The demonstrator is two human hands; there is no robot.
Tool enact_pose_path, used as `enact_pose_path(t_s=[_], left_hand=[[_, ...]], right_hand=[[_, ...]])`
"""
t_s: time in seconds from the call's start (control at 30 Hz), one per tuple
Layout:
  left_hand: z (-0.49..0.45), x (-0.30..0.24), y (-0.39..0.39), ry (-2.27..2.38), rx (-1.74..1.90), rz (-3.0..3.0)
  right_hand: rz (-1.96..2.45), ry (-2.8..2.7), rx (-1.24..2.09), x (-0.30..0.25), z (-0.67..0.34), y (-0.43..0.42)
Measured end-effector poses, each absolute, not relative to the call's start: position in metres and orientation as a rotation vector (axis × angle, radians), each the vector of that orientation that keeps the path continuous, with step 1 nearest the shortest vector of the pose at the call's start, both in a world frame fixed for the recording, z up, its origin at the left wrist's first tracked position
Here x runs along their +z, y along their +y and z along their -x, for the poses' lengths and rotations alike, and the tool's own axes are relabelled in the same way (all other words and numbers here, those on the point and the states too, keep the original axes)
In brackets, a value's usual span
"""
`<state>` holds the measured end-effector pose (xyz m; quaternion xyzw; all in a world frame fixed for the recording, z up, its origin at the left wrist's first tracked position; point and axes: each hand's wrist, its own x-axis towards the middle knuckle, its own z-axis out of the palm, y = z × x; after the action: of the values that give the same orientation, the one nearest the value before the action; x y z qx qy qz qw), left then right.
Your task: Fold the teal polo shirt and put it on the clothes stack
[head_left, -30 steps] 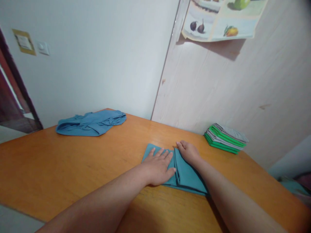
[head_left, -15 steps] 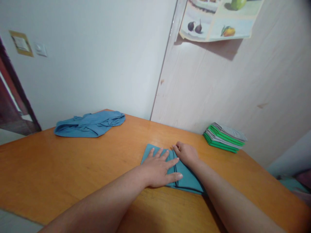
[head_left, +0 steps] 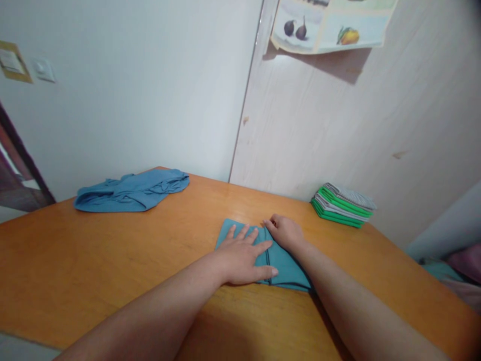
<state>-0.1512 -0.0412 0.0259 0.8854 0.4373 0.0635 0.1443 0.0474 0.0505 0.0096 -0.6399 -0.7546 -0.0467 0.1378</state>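
A folded teal cloth (head_left: 280, 263) with dark edging lies on the orange wooden table (head_left: 112, 250), a little right of its middle. My left hand (head_left: 244, 255) lies flat on the cloth's left half, fingers stretched out and spread. My right hand (head_left: 285, 233) rests on the cloth's far right corner with its fingers curled down onto the fabric, pinching its edge.
A crumpled blue garment (head_left: 131, 190) lies at the table's far left. A stack of folded green and grey cloths (head_left: 342, 205) sits at the far right by the pale wood-grain wall. A fruit poster (head_left: 330, 25) hangs above. A doorway (head_left: 15, 175) opens at left.
My left hand has slid a little to the right across the cloth, smoothing it. The right hand stays at the far corner. The view has tilted slightly.
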Motion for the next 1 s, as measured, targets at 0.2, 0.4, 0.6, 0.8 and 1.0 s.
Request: enact_pose_path(t_s=[0.2,0.4,0.6,0.8,1.0], left_hand=[[0.151,0.024,-0.040,1.259,0.184,-2.571],[0.151,0.023,-0.038,1.266,0.186,-2.581],[0.152,0.023,-0.038,1.273,0.156,-2.595],[0.151,0.023,-0.037,1.275,0.155,-2.600],[0.152,0.023,-0.037,1.255,0.172,-2.588]], right_hand=[[1.773,-1.995,0.041,0.028,-0.077,0.055],[1.705,-2.041,0.204,0.033,-0.100,0.036],[1.935,-2.209,0.169,0.002,-0.088,0.012],[2.011,-2.259,0.178,-0.005,-0.085,0.012],[2.000,-2.125,0.240,0.009,-0.088,0.005]])
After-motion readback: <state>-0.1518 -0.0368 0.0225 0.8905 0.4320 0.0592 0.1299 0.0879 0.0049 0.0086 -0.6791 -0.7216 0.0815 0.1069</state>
